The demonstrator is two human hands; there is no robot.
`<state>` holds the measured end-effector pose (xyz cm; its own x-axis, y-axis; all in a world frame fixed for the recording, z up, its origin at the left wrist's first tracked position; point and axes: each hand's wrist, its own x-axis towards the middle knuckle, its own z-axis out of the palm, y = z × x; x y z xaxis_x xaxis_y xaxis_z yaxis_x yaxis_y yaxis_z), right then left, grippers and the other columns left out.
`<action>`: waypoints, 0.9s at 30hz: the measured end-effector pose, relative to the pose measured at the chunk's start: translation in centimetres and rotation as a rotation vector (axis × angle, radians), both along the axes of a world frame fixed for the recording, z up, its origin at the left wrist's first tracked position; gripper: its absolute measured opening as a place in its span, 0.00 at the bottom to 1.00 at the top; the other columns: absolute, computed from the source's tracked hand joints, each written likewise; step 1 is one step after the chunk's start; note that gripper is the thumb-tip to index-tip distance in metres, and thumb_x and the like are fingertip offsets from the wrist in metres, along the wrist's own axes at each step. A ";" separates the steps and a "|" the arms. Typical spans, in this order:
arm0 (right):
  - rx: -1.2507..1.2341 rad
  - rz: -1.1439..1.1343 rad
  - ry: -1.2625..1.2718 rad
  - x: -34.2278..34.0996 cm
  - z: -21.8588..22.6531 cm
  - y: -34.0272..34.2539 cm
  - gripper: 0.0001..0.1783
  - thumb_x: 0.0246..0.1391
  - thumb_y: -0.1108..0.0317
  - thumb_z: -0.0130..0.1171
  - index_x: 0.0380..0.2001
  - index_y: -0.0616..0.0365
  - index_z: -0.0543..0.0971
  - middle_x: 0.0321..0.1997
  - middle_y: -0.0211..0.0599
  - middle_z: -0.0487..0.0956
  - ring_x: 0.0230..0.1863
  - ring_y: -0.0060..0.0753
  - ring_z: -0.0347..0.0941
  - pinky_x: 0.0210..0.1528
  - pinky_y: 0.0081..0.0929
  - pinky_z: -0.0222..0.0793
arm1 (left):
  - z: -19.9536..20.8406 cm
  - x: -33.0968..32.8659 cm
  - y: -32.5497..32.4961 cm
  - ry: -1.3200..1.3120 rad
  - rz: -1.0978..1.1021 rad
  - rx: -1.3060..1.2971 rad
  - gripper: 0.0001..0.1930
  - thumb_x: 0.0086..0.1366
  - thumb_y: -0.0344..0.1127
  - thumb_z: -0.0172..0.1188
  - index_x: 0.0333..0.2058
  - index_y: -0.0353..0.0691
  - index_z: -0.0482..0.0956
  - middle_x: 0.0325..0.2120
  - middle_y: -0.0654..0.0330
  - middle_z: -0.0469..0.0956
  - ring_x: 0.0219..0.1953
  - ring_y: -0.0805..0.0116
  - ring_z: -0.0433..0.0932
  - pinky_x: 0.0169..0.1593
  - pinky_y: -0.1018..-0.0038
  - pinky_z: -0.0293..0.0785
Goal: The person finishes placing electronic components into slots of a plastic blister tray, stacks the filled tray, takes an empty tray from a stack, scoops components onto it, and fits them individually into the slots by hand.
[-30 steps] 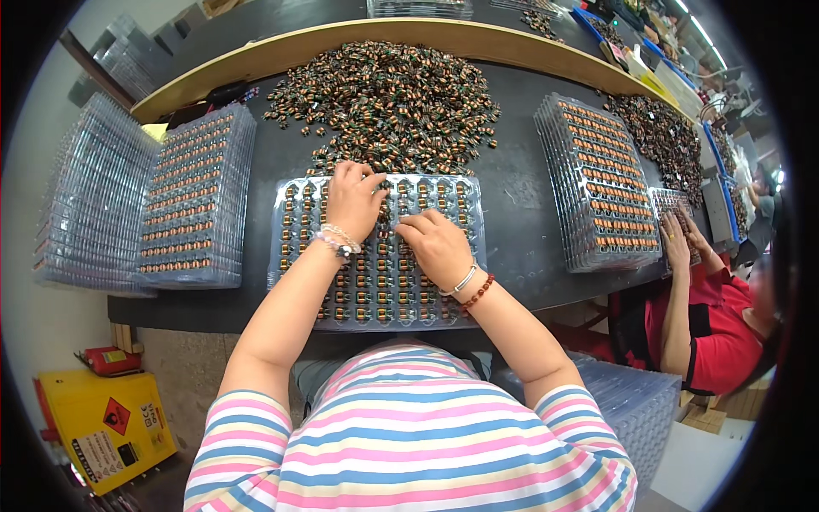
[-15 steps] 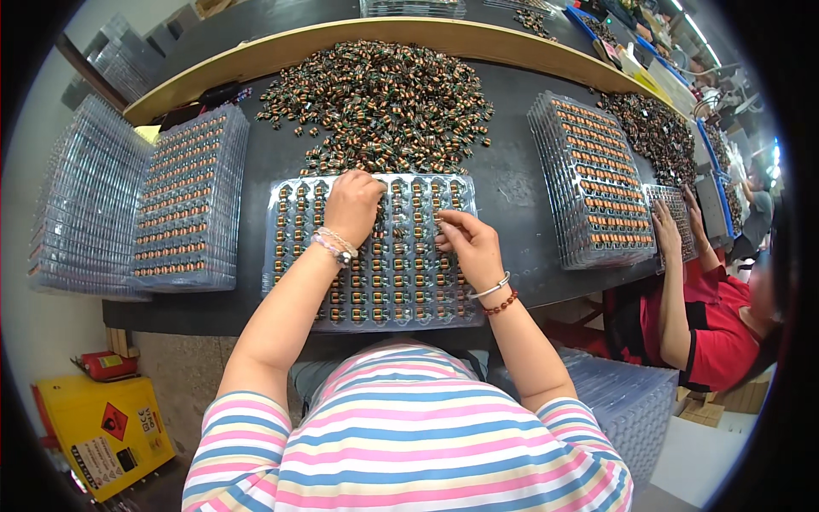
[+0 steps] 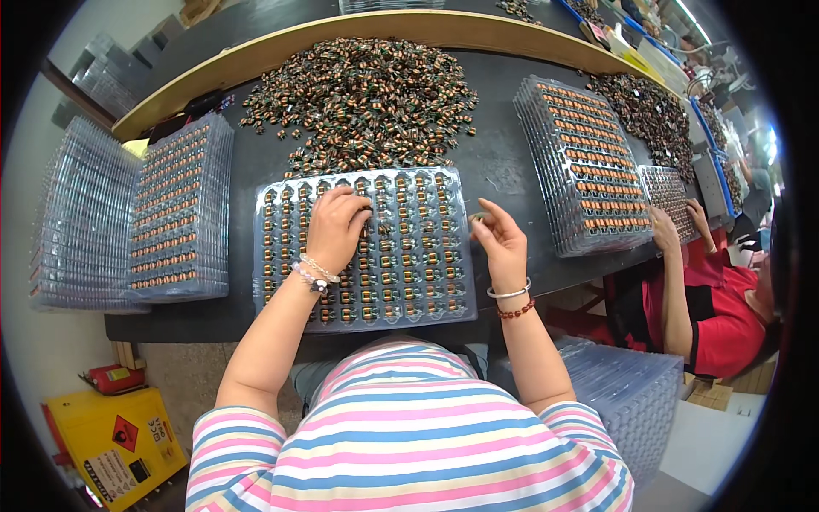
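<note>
A clear plastic tray (image 3: 467, 290) lies before me, its rows of pockets holding many small copper-wound coils (image 3: 384, 263). Over the upper middle of the tray is my left hand (image 3: 335, 229), fingers bent and pinched together at a pocket; what they hold, if anything, is hidden. My right hand (image 3: 502, 246) is raised just past the tray's right edge. Between its thumb and forefinger sits a small greenish-dark piece, seemingly one of the coils. Directly behind the tray spreads a large heap of loose coils (image 3: 367, 98).
Stacked filled trays stand at left (image 3: 181, 205) and right (image 3: 589, 162), with a stack of clear trays (image 3: 85, 213) farther left. A wooden board (image 3: 341, 26) borders the table's back. At right, a co-worker in red (image 3: 725, 316) handles another tray (image 3: 670, 200).
My right hand has moved right, off the tray to beyond its edge. My left hand has shifted slightly left and down, its fingers still at the tray. The whole view has turned slightly.
</note>
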<state>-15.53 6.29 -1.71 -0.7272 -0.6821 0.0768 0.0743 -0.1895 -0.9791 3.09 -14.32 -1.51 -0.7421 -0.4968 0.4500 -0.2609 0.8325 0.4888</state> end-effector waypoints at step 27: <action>0.405 0.248 1.290 3.6 2.6 0.2 0.09 0.49 0.70 0.61 0.35 0.56 0.81 0.45 0.29 0.79 0.45 0.36 0.71 0.53 0.37 0.65 | 1.2 -0.7 3.0 -0.101 0.050 -0.003 0.06 0.52 0.33 0.66 0.30 0.42 0.81 0.37 0.61 0.75 0.50 0.56 0.68 0.55 0.60 0.63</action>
